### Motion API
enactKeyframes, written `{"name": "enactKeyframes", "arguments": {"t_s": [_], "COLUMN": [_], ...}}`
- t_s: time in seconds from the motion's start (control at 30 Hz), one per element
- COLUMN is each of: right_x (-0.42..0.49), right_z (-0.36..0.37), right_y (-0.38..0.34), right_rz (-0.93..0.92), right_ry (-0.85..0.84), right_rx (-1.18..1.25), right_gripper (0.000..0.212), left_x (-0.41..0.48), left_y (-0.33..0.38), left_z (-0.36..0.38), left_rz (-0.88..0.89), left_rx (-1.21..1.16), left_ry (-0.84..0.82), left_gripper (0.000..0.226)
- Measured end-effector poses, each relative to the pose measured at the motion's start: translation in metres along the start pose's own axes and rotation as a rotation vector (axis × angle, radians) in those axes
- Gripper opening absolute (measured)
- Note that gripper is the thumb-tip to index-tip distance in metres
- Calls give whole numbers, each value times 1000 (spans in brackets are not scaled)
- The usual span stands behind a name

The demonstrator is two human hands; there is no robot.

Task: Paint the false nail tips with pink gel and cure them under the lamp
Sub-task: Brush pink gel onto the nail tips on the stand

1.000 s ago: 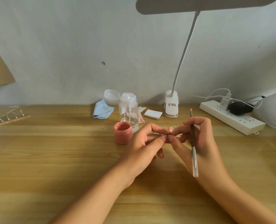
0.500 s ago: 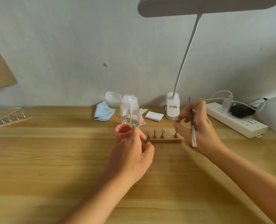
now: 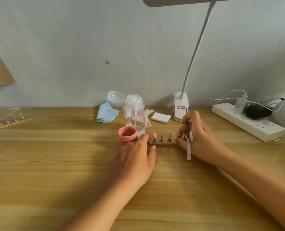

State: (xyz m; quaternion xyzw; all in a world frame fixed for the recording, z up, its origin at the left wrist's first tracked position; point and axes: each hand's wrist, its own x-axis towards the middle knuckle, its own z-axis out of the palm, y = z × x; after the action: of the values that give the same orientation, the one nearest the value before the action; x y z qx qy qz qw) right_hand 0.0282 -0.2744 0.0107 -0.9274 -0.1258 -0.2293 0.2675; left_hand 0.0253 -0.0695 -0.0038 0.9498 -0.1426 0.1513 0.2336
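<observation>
Right hand (image 3: 198,138), grip pinching a thin dark brush (image 3: 187,130), crowds the wooden strip stand (image 3: 163,144) and may smear pink false nail tips (image 3: 161,134); left hand (image 3: 135,158), grip slack.

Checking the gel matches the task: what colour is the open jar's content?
Pink, a dusty coral shade; the jar shows best in the head view.

The table (image 3: 55,164) and nail stand (image 3: 163,144) are matt wood, the bottle (image 3: 135,117) clear plastic, the cloth (image 3: 106,114) soft fabric.
</observation>
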Motion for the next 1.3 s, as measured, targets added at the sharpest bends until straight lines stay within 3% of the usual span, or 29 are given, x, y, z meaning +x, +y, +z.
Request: {"name": "enactKeyframes", "arguments": {"t_s": [0.3,0.67,1.1,1.3], "right_x": [-2,-21,-24,-35], "right_z": [-11,-15,-20,-26], "right_y": [11,5,1,-19], "right_rz": [52,-163,-53,25], "right_ry": [-6,113,142,197], "right_rx": [-109,-321,-134,-90], "right_gripper": [51,46,50,51], "left_x": [4,2,2,3], "left_y": [1,1,0,1], "left_z": [-1,-2,-3,-4], "left_rz": [-32,-15,-31,-30], "left_rx": [-46,-54,-80,-24], "left_ry": [13,38,10,17], "left_gripper": [15,16,11,22]}}
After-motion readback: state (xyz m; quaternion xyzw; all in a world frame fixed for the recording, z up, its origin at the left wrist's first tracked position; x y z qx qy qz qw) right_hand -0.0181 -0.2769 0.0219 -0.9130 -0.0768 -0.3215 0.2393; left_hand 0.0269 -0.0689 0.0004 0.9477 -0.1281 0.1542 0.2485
